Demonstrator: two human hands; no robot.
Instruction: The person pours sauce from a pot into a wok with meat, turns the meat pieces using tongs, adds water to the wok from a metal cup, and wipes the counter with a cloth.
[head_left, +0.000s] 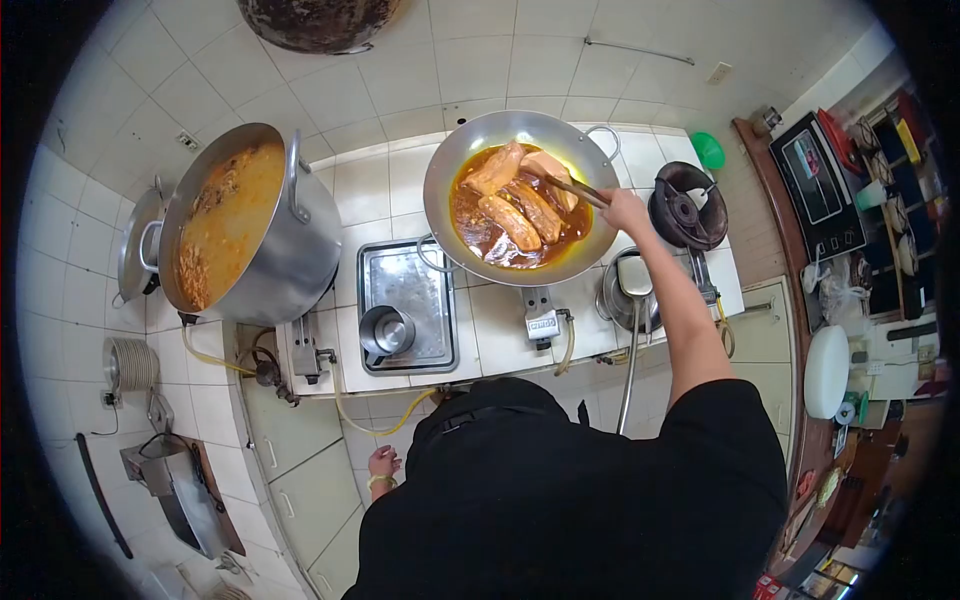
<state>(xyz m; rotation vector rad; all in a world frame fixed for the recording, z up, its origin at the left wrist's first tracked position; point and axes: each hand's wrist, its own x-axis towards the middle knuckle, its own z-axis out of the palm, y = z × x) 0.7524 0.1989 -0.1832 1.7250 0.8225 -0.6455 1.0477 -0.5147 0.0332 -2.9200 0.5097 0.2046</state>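
In the head view my right hand is closed around the end of a brown wooden utensil, which slants down into a wide metal wok. Its far end is among large browned slabs of meat lying in dark reddish-brown sauce; what shape that end has, I cannot make out. My left hand hangs low by my body, away from the stove, with its fingers loosely bent and apart and nothing visible in them. A bracelet circles the left wrist.
A large pot of orange broth stands left. Between it and the wok, a metal tray bears a metal cup. Right of the wok are a ladle over a small pot and a dark burner. A yellow hose hangs in front.
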